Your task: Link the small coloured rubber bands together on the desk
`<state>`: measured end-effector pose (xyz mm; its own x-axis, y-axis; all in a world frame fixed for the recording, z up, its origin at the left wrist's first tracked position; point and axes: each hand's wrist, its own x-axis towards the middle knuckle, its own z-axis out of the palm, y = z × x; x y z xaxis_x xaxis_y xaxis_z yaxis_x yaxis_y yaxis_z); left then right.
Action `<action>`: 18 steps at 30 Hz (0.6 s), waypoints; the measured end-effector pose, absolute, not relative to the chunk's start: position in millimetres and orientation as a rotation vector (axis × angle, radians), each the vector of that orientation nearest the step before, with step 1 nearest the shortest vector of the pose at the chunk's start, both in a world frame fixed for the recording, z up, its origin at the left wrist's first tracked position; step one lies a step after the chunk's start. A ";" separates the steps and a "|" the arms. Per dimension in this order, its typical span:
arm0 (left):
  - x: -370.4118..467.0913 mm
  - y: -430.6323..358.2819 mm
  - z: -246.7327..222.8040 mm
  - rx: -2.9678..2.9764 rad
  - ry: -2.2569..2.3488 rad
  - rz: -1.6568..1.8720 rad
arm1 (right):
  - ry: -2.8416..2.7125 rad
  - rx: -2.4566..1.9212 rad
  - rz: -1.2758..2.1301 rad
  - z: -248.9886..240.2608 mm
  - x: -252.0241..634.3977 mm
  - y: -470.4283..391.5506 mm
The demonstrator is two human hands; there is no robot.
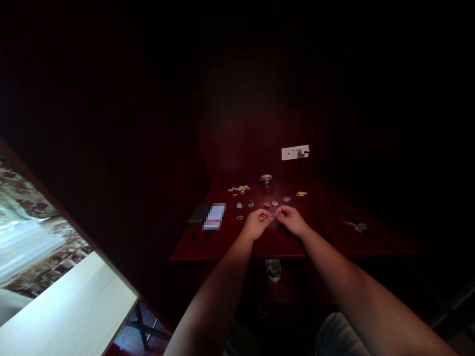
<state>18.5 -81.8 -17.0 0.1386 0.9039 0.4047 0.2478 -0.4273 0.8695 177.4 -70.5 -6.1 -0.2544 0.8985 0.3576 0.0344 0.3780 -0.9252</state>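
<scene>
My left hand (257,223) and my right hand (293,220) meet over the dark red table (222,247), both pinching one small purple band (272,216) between their fingertips. Just beyond them lie small groups of coloured bands: orange (266,204), pink (275,203), purple (287,199), green (251,204) and light blue (239,205). Yellow bands (301,194) lie farther right. A mixed pile of bands (242,189) rests at the back left. One pale band (240,217) lies left of my left hand.
A clear jar (266,181) stands at the back. On the left are a black case (198,214) and a blurred phone (214,216). A white socket (295,152) is on the wall. A bottle (273,271) shows below the table edge; a cable tie-like item (359,227) lies right.
</scene>
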 end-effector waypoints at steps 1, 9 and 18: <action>18.7 -82.2 -16.5 1.781 1.111 1.312 | -1.599 -0.849 1.055 -5.2 177.2 -71.1; 20.9 -86.9 -11.4 1.756 1.107 1.294 | -1.638 -0.886 1.060 -2.0 177.7 -74.6; 19.8 -83.9 -14.8 1.744 1.103 1.336 | -1.657 -0.905 1.023 -5.3 178.8 -71.8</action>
<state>19.8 -83.9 -14.8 0.1181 0.9082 0.4014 0.2221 -0.4182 0.8808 178.8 -71.8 -5.3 -0.2711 0.9018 0.3367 0.1031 0.3750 -0.9213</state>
